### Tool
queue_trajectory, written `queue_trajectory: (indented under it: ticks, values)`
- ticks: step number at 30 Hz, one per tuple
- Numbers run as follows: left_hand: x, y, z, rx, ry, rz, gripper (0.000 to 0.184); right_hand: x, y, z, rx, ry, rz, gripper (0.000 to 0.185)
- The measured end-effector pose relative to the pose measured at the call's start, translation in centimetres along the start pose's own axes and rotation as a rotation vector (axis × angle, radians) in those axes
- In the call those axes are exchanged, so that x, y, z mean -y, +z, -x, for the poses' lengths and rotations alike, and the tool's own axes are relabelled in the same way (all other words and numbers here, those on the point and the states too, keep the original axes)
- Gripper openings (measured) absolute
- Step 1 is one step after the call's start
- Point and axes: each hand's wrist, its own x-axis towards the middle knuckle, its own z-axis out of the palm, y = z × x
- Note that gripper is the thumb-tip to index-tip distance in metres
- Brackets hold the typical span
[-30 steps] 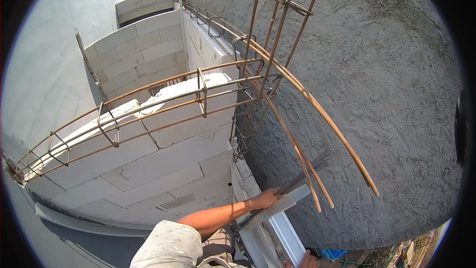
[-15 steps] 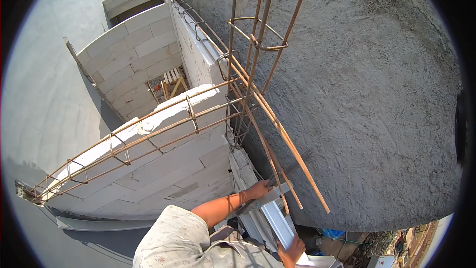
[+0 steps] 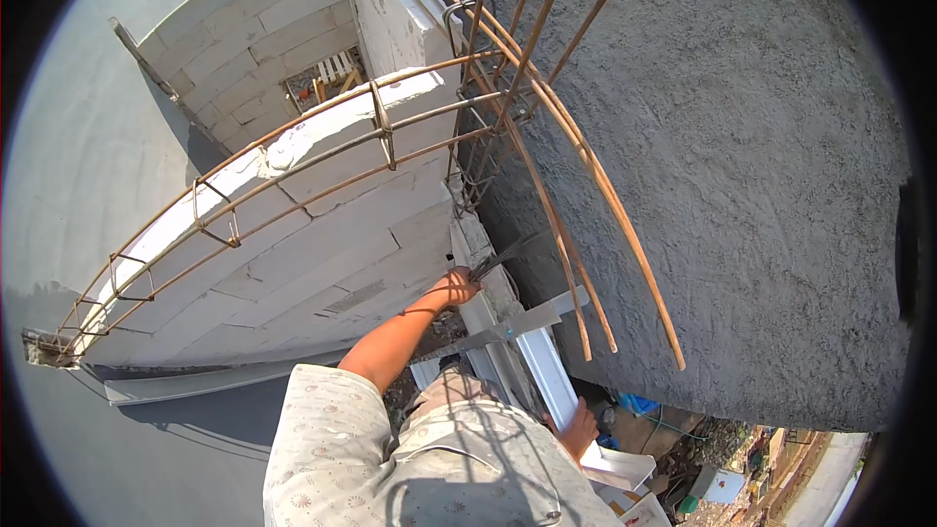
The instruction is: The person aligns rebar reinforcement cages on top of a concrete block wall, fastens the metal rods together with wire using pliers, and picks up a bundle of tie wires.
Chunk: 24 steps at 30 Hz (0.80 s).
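My left hand (image 3: 455, 287) is closed round a bundle of thin dark wires (image 3: 496, 262), beside the end of the block wall (image 3: 371, 234). Lower right, my right hand (image 3: 580, 429) has its fingers bent against the edge of a long white metal channel (image 3: 549, 377); part of that hand is hidden behind the channel and my shirt. A flat grey metal piece (image 3: 517, 325) lies crosswise over the channel, between my two hands. Rusty bar ends (image 3: 625, 224) hang above and to the right of it.
A rebar cage (image 3: 283, 176) runs along the wall top and meets upright bars (image 3: 532, 29) at the corner. A rough grey wall (image 3: 742, 195) rises on the right. Far below at lower right lie a blue item (image 3: 638, 403) and debris.
My left hand has moved up and left with the wires, away from the crosswise metal piece. My right hand has come further into view along the channel. The view has shifted.
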Motion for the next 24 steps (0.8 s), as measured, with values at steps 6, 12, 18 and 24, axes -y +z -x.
queue_trajectory:
  ticks: [6, 12, 18, 24]
  values:
    - [1.5, -0.9, -1.4, 0.193, -0.207, 0.563, 0.043, -0.6, 0.6, -0.1, 0.008, -0.016, 0.011, 0.102]
    - [1.5, 0.4, -5.0, 0.363, -0.243, 0.549, 0.038, 0.0, -0.1, -0.2, 0.038, 0.001, 0.045, 0.104]
    - [2.4, 2.6, -10.6, 0.532, -0.12, 0.545, 0.035, -1.0, 0.4, -0.2, 0.09, -0.008, 0.041, 0.099]
    - [7.3, 9.4, -16.3, 0.076, -0.033, 0.074, 0.028, -1.6, 0.7, -0.1, 0.106, -0.029, 0.074, 0.104]
